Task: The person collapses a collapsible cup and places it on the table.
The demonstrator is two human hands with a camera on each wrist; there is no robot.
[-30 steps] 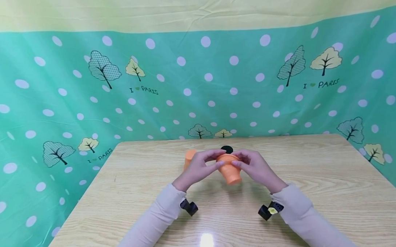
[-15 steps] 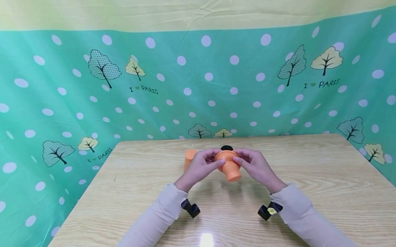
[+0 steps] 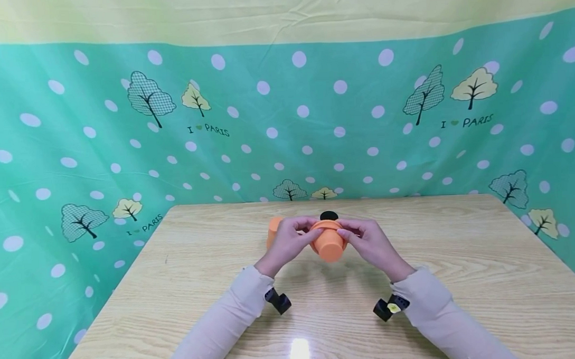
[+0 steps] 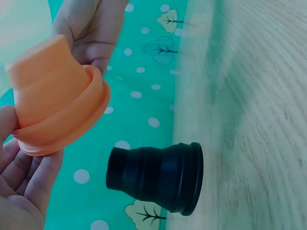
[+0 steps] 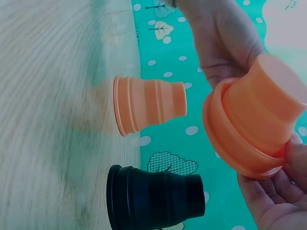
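Observation:
Both hands hold an orange collapsible cup [image 3: 330,246] above the table, its narrow end tilted toward the head camera. My left hand [image 3: 288,242] pinches its wide rim on the left, thumb in front and fingers behind. On the right side my right hand [image 3: 373,245] pinches the rim the same way. In the right wrist view the held cup [image 5: 264,115] shows a fold where its wall sits down inside the rim ring. Behind it a black collapsible cup [image 4: 158,175] stands upside down on the table. A second orange collapsible cup [image 5: 151,103] stands upside down too, partly hidden by my left hand in the head view.
The wooden table [image 3: 200,267] runs back to a green dotted curtain [image 3: 247,112] with printed trees. A small black camera [image 3: 278,301] is strapped to the left wrist, another black camera [image 3: 387,307] to the right. A light reflection lies near the front edge.
The held orange cup looks shorter, and its narrow end faces the head camera more. My hands have shifted slightly left with it. The two standing cups have stayed in place.

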